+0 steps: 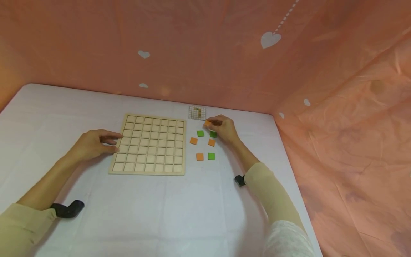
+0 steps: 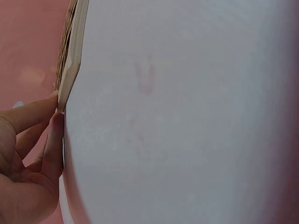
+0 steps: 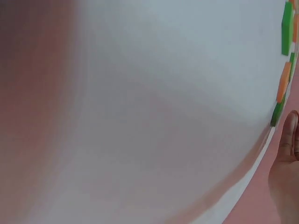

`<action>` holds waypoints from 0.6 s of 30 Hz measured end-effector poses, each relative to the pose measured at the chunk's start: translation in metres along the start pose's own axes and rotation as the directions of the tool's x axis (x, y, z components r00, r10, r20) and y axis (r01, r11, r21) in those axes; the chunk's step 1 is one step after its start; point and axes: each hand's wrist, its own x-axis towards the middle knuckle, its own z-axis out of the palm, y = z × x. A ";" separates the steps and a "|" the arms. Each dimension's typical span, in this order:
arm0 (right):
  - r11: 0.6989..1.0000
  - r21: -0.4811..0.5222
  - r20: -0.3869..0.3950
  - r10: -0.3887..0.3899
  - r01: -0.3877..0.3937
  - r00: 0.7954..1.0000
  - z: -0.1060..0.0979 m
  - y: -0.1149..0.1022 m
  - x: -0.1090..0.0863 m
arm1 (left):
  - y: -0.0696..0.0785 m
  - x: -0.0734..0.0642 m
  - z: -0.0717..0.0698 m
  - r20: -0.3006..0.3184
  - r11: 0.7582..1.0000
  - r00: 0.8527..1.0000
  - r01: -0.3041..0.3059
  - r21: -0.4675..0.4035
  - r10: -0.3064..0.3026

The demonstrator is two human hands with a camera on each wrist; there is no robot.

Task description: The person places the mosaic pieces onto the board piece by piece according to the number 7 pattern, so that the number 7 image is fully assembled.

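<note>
A pale wooden grid board (image 1: pixel 147 174) lies on the table with its square cells bare. My left hand (image 1: pixel 91 144) rests at the board's left edge, fingertips and thumb touching its side; the left wrist view shows the hand (image 2: pixel 32 158) against the board's rim (image 2: pixel 72 77). Beyond the board's right side, my right hand (image 1: pixel 224 129) pinches an orange square tile (image 1: pixel 207 123) between thumb and fingers. A green tile (image 1: pixel 213 134) lies partly under that hand. In the right wrist view only part of the hand (image 3: pixel 287 163) shows, and the held tile is hidden.
Loose green tiles (image 1: pixel 200 133) and orange tiles (image 1: pixel 193 141) lie flat between the board and my right forearm. A small printed grid card (image 1: pixel 197 112) with coloured squares sits behind them. White cloth covers the table (image 1: pixel 154 214); a pink curtain (image 1: pixel 205 50) hangs behind.
</note>
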 end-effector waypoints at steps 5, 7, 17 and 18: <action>1.000 0.023 0.019 0.020 -0.021 1.000 0.009 -0.012 0.000 | 0.000 -0.001 0.001 -0.012 1.000 1.000 0.012 -0.007 -0.012; 0.999 0.028 0.029 0.023 -0.024 0.999 0.012 -0.018 0.000 | 0.001 -0.001 0.000 -0.012 1.000 1.000 0.012 -0.008 -0.013; 0.996 0.064 0.093 -0.067 0.061 0.993 0.032 -0.038 0.011 | 0.000 -0.002 -0.003 -0.026 1.000 1.000 0.004 0.010 -0.004; 0.995 0.067 0.099 -0.080 0.073 0.992 0.034 -0.040 0.012 | 0.001 -0.002 -0.002 -0.029 1.000 1.000 0.003 0.011 -0.003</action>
